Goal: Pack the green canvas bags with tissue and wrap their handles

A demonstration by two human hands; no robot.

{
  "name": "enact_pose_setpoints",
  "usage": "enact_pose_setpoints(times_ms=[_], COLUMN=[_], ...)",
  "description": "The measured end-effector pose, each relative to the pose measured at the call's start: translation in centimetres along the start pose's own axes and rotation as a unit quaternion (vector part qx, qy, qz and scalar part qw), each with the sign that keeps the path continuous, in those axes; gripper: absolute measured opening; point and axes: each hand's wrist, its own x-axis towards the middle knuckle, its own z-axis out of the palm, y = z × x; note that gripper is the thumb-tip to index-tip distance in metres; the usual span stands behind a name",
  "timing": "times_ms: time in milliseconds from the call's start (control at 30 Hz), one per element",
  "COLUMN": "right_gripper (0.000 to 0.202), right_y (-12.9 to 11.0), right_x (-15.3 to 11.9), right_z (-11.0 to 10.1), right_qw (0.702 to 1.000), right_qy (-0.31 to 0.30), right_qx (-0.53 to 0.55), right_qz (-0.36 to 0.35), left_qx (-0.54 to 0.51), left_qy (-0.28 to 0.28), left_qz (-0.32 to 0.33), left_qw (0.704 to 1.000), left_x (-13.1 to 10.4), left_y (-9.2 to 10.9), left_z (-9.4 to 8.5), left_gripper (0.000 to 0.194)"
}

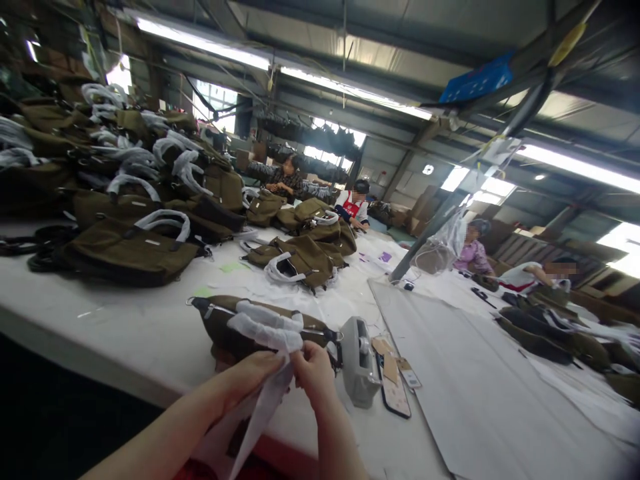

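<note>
An olive-green bag [220,323] with dark ends and silver zips lies on the white table in front of me. Its handles [265,320] are wrapped in white paper. From the handle a long strip of white wrapping paper [263,413] hangs down toward my lap. My left hand [260,370] is closed on this strip, thumb along its edge. On the other side, my right hand [311,365] pinches the paper close to the handle's end. A grey tape dispenser [360,363] stands just right of the bag.
Right of the dispenser are a phone [396,393] and cardboard tags [390,367]. A large pale board [480,380] covers the table's right side. Piled bags [130,247] fill the left. A metal post [430,227] rises mid-table. Several people sit at the far side.
</note>
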Motion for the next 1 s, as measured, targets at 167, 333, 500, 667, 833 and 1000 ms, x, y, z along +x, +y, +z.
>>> enact_pose_setpoints(times_ms=[167,333,500,667,833,1000], right_gripper=[0.026,0.027,0.026,0.038,0.039,0.042], right_y=[-0.8,-0.7,0.3,0.1,1.9,5.9], right_x=[0.1,0.3,0.7,-0.2,-1.9,-1.8], right_z=[-0.2,-0.6,-0.8,-1.5,-6.3,-14.6], right_qw=[1.000,0.998,0.989,0.987,0.990,0.924], right_qy=[-0.022,-0.046,-0.064,-0.081,0.123,0.347], right_qx=[0.012,0.048,0.123,0.137,0.057,-0.158], right_qz=[0.005,0.024,0.053,0.032,-0.037,-0.008], left_qx=[-0.131,-0.169,-0.141,-0.104,-0.135,-0.159], left_qy=[-0.045,-0.026,0.002,0.021,0.031,0.033], left_qz=[0.002,-0.034,-0.034,-0.031,-0.091,-0.108], left_qw=[0.990,0.985,0.989,0.994,0.986,0.981], left_x=[0.8,1.4,1.6,1.6,1.4,1.5], left_y=[-1.6,-2.1,-1.8,-1.4,-0.7,-0.6], left_z=[-0.2,0.1,0.0,-0.2,0.1,0.0], left_gripper=[0.051,0.047,0.047,0.043,0.045,0.045])
